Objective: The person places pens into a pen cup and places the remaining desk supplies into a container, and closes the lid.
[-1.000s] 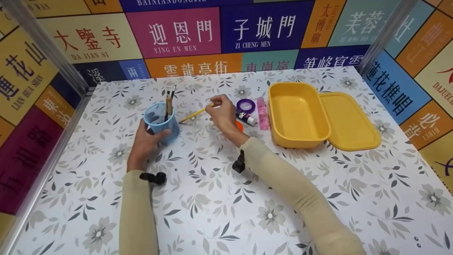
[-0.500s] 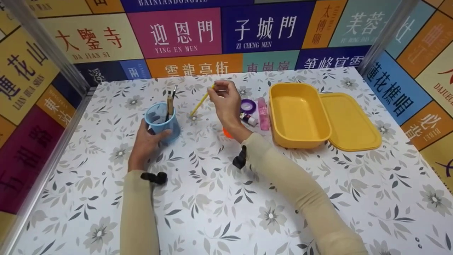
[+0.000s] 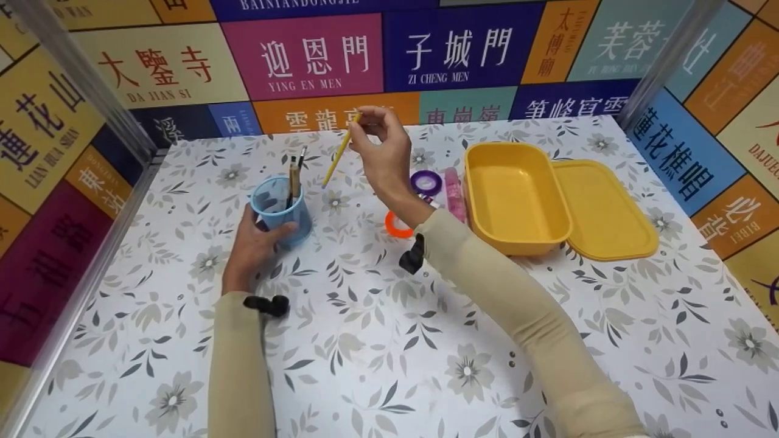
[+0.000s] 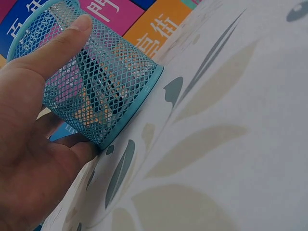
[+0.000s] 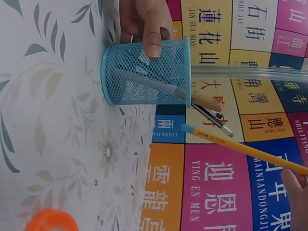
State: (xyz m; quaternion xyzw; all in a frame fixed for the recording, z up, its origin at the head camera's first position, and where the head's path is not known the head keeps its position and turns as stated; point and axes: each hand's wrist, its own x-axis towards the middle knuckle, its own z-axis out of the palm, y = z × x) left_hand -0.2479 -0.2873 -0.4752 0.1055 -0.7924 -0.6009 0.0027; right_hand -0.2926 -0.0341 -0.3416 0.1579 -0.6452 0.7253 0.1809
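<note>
My left hand (image 3: 252, 246) grips a light blue mesh pen cup (image 3: 281, 210) from its near left side, thumb across the front. The cup stands upright on the table, and a few pens and a pencil (image 5: 226, 129) lean inside it. In my right hand (image 3: 386, 149) a yellow pencil (image 3: 339, 152) is pinched near its upper end, raised above the table to the right of the cup. Its blue lower end (image 5: 187, 128) points down toward the cup's side, close by the cup's mouth in the right wrist view.
Under my right forearm lie an orange tape roll (image 3: 398, 225), a purple tape roll (image 3: 426, 182) and a pink item (image 3: 454, 194). An open yellow box (image 3: 517, 243) stands to the right, its lid (image 3: 608, 210) flat beside it. Printed wall panels (image 3: 304, 58) border the table.
My right hand has lifted the yellow pencil off the table, up and away from me, and it now tilts more upright. The left hand stays on the pen cup.
</note>
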